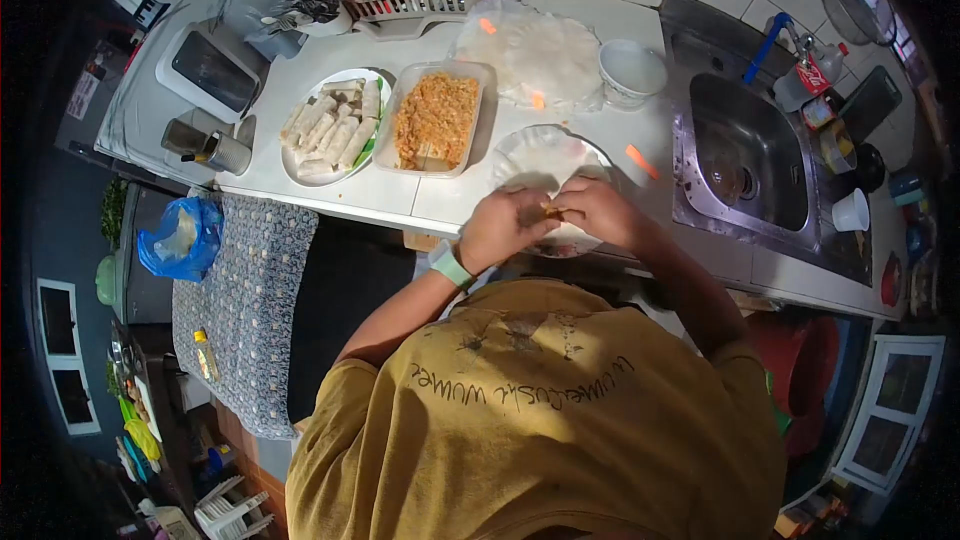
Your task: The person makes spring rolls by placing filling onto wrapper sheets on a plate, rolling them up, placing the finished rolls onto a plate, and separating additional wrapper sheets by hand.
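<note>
Both my hands meet over the near part of a round plate (598, 162) at the counter's front edge. A pale, thin wrapper (530, 158) lies on that plate. Between the fingertips of my left hand (500, 230) and my right hand (600, 212) is a small bit of orange-brown filling (552, 211); the fingers of both are closed on it. Left of the plate stands a plastic tub (482, 110) of orange filling, and beside it a plate (318, 180) of rolled wrappers (345, 130). Behind my hands lies a stack of thin wrappers (530, 45), with a white bowl (632, 70) at its right.
A steel sink (750, 140) is on the right, with a bottle (800, 85) behind it. A dish rack (430, 5) stands at the back. Metal cans (230, 154) and a blue bag (180, 240) are on the left. An orange strip (642, 162) lies near the plate.
</note>
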